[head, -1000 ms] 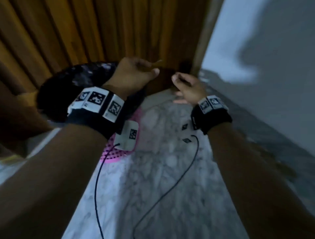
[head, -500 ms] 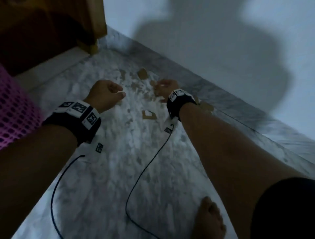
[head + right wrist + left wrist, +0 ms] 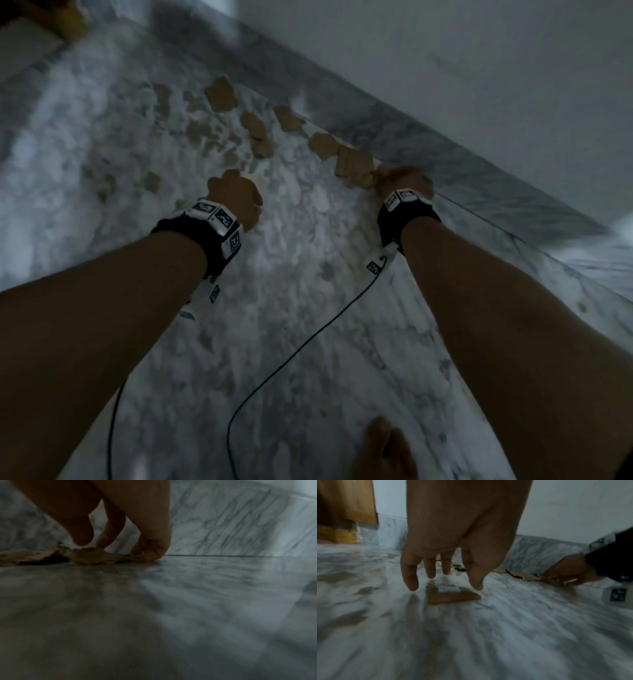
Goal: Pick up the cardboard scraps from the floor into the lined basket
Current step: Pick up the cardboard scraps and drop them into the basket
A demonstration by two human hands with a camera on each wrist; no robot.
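Observation:
Several brown cardboard scraps [image 3: 255,125] lie on the marble floor along the skirting. My left hand [image 3: 236,198] hangs just above the floor, its fingers [image 3: 410,577] straight and spread over a scrap with a white patch [image 3: 452,596], holding nothing. My right hand [image 3: 404,181] is down at the skirting, at the near end of the row of scraps. In the right wrist view its thumb and forefinger [image 3: 144,553] pinch the edge of a flat scrap [image 3: 91,555] lying on the floor. The basket is out of view.
A grey marble skirting [image 3: 445,154] and a white wall run behind the scraps. A wooden frame [image 3: 346,507] stands at the far left. Two black cables [image 3: 308,339] trail from my wrists over the floor. My bare foot [image 3: 383,448] is at the bottom edge.
The view swung from the basket down to the floor. Both hands dropped low over the scraps, and the right hand moved to the skirting and took hold of a scrap.

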